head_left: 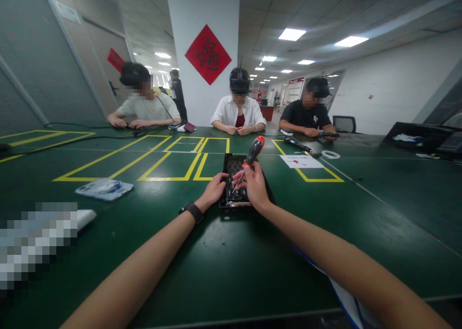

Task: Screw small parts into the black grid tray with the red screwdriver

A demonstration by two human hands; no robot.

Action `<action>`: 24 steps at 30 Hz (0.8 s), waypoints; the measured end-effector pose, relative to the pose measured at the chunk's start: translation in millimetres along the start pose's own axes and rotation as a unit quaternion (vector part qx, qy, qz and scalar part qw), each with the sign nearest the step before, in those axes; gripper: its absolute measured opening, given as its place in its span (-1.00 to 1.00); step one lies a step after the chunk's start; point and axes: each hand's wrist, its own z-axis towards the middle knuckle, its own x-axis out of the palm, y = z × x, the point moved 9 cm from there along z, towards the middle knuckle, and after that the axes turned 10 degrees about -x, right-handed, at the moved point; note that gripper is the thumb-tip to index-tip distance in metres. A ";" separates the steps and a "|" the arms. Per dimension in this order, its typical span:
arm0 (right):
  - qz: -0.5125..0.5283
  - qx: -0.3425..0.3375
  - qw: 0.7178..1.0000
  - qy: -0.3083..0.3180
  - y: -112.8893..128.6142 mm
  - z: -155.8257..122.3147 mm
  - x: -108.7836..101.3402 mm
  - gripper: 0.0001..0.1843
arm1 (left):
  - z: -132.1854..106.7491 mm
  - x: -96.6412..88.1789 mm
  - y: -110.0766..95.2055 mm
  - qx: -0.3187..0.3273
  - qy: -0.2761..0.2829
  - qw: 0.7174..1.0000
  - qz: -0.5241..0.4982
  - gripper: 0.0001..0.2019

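In front of me on the green table [224,261] lies a black rectangular case [226,204], its top side showing small dark parts and a metallic strip along the near end. My left hand [214,189], below a dark wristband, grips the left edge of the case, with some fingers hidden. Over the case, my right hand [257,187] is closed around a screwdriver [255,148] with a black and red handle. Its handle leans up and to the right, while the shaft slants down into the case. Whether the tip touches a screw is too small to tell.
Left of me lie a phone-like item in a clear cover [104,189] and a blurred-out white object [39,242]. A printed sheet [302,161], a black tool [296,145] and a white ring [330,154] are at right. Three people sit across; yellow tape marks the table.
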 end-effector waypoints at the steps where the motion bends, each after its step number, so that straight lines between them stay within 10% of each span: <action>1: 0.005 -0.003 1.000 0.005 2.2 -3.0 1.2 -0.70 | -3.3 -2.4 -2.2 0.002 -0.011 1.000 0.001 -0.63; 5: 0.006 -0.014 1.000 0.027 7.6 -10.2 2.5 -0.72 | -28.9 -23.6 -30.9 0.089 -0.088 0.992 -0.016 -0.67; 11: 0.011 -0.025 0.999 0.023 10.6 -11.1 -1.4 -0.72 | -66.1 -11.9 -58.0 0.137 0.069 0.987 -0.056 -0.82; 24: 0.016 -0.031 0.999 0.041 13.8 -12.6 1.0 -0.73 | -78.4 0.2 -68.9 0.202 0.041 0.976 0.072 -0.80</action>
